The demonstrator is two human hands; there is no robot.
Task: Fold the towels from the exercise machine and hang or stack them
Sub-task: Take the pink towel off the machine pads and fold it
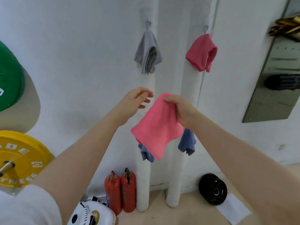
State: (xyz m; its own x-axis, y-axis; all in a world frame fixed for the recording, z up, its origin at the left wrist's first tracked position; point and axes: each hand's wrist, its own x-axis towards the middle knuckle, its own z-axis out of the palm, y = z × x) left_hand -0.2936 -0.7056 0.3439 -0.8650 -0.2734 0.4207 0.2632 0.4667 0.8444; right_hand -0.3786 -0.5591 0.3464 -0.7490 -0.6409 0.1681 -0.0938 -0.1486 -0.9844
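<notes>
White wall (81, 46) w/ two padded pipes; grey towel (148, 52) and pink towel (202, 53) hang on hooks. Two blue towels (186, 143) lower, partly hidden behind held pink towel (156, 127). Right hand (181, 109) grip pinches its top corner; left hand (134, 103) released, just beside it.

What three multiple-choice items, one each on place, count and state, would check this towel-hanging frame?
1. Where does the grey towel hang?
A. On the left wall hook
B. On the floor
C. On the yellow plate

2. How many red extinguishers stand by the wall?
A. One
B. Two
C. Four

3. What is the right hand doing?
A. Hanging empty
B. Pinching the pink towel
C. Gripping a blue towel

Key: 1 A, it hangs from the hook; 2 B, two stand side by side; 3 B, its fingers pinch the towel's top edge while the left hand is open.
</notes>
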